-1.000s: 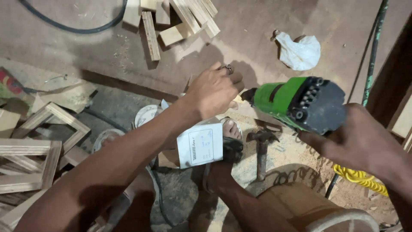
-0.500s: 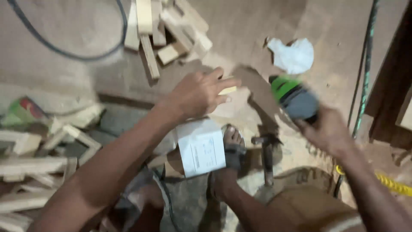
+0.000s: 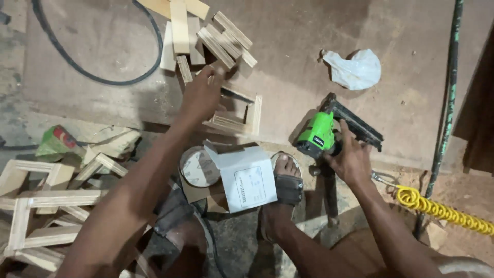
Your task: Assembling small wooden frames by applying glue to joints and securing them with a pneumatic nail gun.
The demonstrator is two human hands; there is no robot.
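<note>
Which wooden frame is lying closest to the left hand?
The small square pale wooden frame on the brown board, directly beside the left hand; the other wooden frames are piled far left.

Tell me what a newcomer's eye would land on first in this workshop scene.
The bright green nail gun at right of centre stands out most, resting on the board with the right hand on it. Upper centre, the left hand reaches to a pile of short wooden strips, beside a small wooden frame. A coiled yellow hose lies lower right, and a white box sits by a sandalled foot.

One nail gun (image 3: 329,135), one white box (image 3: 246,181), two hands (image 3: 201,95)
</note>
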